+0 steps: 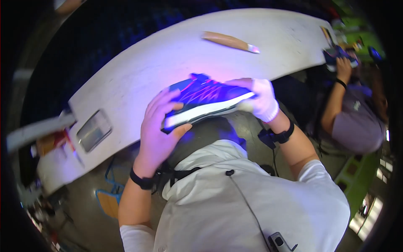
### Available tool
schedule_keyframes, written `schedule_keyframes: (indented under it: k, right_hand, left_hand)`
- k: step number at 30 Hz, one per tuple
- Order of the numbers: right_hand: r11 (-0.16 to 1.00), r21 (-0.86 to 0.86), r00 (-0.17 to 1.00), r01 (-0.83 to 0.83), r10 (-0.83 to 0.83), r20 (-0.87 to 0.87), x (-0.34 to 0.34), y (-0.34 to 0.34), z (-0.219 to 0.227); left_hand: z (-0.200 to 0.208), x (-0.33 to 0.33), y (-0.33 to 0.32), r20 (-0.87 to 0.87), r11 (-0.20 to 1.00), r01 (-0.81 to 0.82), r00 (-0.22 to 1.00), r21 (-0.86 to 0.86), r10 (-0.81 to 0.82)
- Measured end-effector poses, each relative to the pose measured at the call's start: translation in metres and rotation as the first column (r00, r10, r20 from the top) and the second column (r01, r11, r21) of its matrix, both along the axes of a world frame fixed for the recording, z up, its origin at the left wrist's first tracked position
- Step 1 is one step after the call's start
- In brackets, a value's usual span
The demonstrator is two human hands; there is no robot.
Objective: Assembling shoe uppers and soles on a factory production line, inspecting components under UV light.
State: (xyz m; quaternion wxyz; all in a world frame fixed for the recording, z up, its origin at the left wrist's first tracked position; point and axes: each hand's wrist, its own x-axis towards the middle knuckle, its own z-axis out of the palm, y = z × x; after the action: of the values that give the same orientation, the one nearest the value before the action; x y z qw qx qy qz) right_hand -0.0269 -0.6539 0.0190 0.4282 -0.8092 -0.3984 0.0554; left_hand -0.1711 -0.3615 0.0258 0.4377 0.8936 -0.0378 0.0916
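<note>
A dark blue sneaker [205, 94] with pink laces and a thick white sole is held up between my two hands, over the near edge of the table. My bare left hand [159, 124] wraps round one end of it, thumb below at the sole and fingers over the upper. At the other end, my right hand [262, 98] grips the shoe; it wears a white glove. Purple-blue light falls on the shoe and both hands. The shoe is a little blurred and hides part of my right fingers.
The long white table [138, 59] curves across the view. A wooden-handled brush-like tool [230, 41] lies on its far side. A clear-lidded rectangular case [94, 130] rests at left. On the right, a co-worker [357, 113] holds another dark shoe [339, 56]. A blue-framed stool [109, 199] stands below left.
</note>
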Motion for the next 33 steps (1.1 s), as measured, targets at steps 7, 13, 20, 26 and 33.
schedule_keyframes:
  k: [7,13,20,26,33]
  right_hand:
    - [0.99,0.074,0.885,0.123,-0.076,-0.459,-0.002,0.078,0.003]
    - [0.898,0.295,0.944,-0.327,0.294,0.151,-0.009,0.143,0.093]
    - [0.461,0.759,0.266,0.46,0.744,-0.613,0.005,0.181,0.057]
    - [0.717,0.689,0.425,0.11,0.593,-0.684,0.016,0.213,0.07]
    - [0.802,0.582,0.641,-0.136,0.519,-0.566,0.049,0.201,0.08]
  left_hand:
    - [0.083,-0.006,0.047,0.178,0.988,-0.049,0.981,-0.146,0.075]
    - [0.096,-0.013,0.023,0.135,0.986,-0.161,0.977,-0.054,0.167]
    - [0.087,-0.007,0.04,-0.081,0.972,-0.223,0.973,-0.076,0.217]
    - [0.088,0.006,0.037,-0.302,0.871,-0.385,0.907,-0.306,0.295]
    - [0.115,0.054,0.03,-0.324,0.95,-0.306,0.906,-0.054,0.273]
